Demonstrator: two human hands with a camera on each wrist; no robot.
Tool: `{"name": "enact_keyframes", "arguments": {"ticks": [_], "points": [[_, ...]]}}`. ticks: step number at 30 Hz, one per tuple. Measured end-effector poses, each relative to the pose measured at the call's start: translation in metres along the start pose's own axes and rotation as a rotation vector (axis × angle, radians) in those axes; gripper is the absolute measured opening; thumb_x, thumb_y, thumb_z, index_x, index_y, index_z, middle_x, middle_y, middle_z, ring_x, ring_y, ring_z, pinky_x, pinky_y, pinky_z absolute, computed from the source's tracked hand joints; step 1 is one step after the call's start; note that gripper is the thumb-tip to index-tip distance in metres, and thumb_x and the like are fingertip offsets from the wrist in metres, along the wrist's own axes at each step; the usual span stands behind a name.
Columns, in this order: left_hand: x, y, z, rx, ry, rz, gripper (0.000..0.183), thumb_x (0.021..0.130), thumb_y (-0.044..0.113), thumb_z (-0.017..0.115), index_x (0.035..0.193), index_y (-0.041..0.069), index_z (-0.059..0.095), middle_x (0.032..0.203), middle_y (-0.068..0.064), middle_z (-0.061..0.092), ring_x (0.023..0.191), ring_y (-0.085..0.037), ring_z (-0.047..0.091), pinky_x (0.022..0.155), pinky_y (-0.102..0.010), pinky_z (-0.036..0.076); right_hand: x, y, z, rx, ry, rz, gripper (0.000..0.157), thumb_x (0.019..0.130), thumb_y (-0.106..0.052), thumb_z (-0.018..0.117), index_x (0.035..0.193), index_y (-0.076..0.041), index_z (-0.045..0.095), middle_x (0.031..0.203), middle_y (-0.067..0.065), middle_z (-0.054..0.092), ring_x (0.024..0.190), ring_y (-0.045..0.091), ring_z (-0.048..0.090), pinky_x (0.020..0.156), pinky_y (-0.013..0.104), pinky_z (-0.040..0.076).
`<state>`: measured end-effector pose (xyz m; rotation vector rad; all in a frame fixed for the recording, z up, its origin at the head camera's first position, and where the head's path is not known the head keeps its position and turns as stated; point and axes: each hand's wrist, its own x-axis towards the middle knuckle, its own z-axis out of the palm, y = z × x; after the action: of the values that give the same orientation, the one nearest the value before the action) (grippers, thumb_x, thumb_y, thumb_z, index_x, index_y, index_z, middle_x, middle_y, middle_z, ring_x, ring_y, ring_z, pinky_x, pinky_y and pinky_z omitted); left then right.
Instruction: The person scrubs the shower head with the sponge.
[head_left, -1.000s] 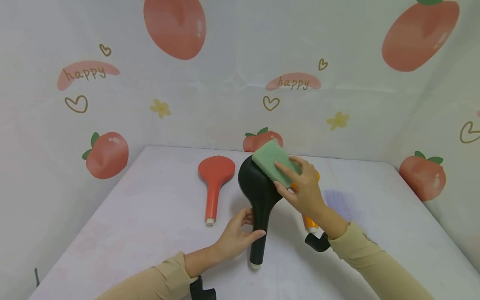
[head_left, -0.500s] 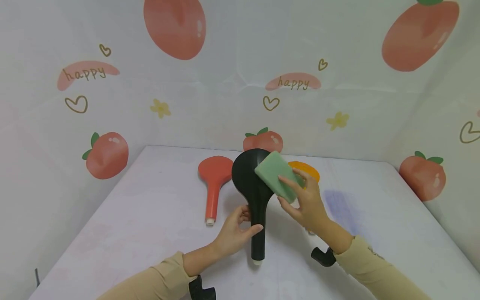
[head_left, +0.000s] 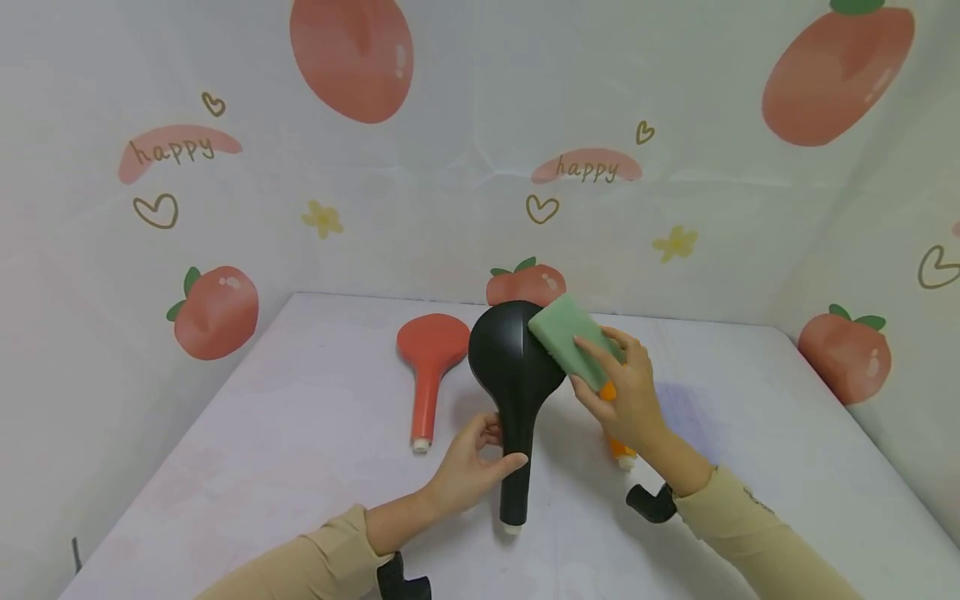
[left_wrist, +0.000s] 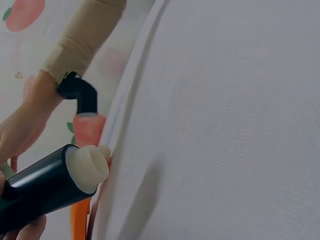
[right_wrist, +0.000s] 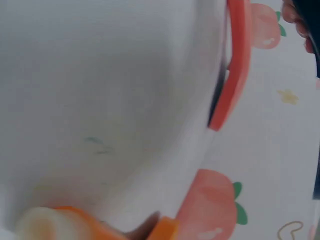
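My left hand (head_left: 476, 467) grips the handle of a black shower head (head_left: 510, 367), held up above the table with its round head upward. In the left wrist view, the white threaded end (left_wrist: 89, 167) of its handle shows close up. My right hand (head_left: 626, 400) pinches a green sponge (head_left: 573, 337) at the right side of the black head, overlapping its edge. Whether the sponge presses on it is hard to tell. Behind that hand lies an orange shower head (head_left: 621, 448), mostly hidden in the head view. Its white end (right_wrist: 42, 225) is blurred in the right wrist view.
A red shower head (head_left: 431, 342) lies left of the black one on the white table (head_left: 300, 417). A bluish smudge (head_left: 686, 417) marks the tabletop on the right. Behind rises a printed cloth backdrop (head_left: 420, 192). Black wrist mounts (head_left: 652, 502) sit on both wrists.
My right hand has moved the sponge to the right, from over the black head toward its right edge. The black shower head shifted left and up, then slightly back; my left hand keeps its grip.
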<state>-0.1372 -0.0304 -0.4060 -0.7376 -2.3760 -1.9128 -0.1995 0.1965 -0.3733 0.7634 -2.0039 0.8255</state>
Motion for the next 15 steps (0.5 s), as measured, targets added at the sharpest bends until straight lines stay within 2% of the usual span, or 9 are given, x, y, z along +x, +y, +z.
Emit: {"name": "enact_keyframes", "arguments": {"ticks": [3, 6, 9, 15], "points": [[0.000, 0.000, 0.003, -0.016, -0.032, -0.026, 0.042, 0.083, 0.011, 0.069, 0.116, -0.004, 0.048, 0.106, -0.019, 0.057, 0.094, -0.021, 0.056, 0.077, -0.021, 0.053, 0.009, -0.004, 0.002, -0.004, -0.023, 0.026, 0.037, 0.086, -0.029, 0.062, 0.117, -0.010, 0.063, 0.122, 0.032, 0.047, 0.108, 0.046, 0.043, 0.080, 0.054, 0.033], [-0.001, -0.001, 0.005, -0.019, -0.061, -0.023, 0.042, 0.084, 0.012, 0.069, 0.117, -0.004, 0.048, 0.107, -0.021, 0.057, 0.096, -0.022, 0.055, 0.072, -0.018, 0.054, 0.016, -0.014, 0.007, -0.022, -0.057, -0.005, 0.044, 0.091, -0.044, 0.052, 0.118, -0.011, 0.063, 0.122, 0.032, 0.047, 0.107, 0.045, 0.044, 0.082, 0.055, 0.035], [-0.001, -0.002, 0.006, -0.002, -0.069, 0.008, 0.042, 0.084, 0.012, 0.068, 0.117, -0.004, 0.047, 0.107, -0.021, 0.057, 0.096, -0.025, 0.056, 0.069, -0.018, 0.054, 0.020, -0.025, 0.012, -0.062, -0.096, -0.085, 0.047, 0.092, -0.049, 0.044, 0.116, -0.014, 0.064, 0.121, 0.028, 0.048, 0.106, 0.041, 0.047, 0.081, 0.053, 0.037], [0.000, -0.002, 0.007, -0.002, -0.079, 0.043, 0.043, 0.085, 0.011, 0.067, 0.120, -0.004, 0.046, 0.109, -0.020, 0.056, 0.096, -0.024, 0.058, 0.075, -0.024, 0.056, 0.017, -0.041, 0.018, -0.128, -0.179, -0.308, 0.041, 0.093, -0.045, 0.041, 0.115, -0.019, 0.064, 0.120, 0.022, 0.051, 0.103, 0.033, 0.047, 0.080, 0.046, 0.038]]}}
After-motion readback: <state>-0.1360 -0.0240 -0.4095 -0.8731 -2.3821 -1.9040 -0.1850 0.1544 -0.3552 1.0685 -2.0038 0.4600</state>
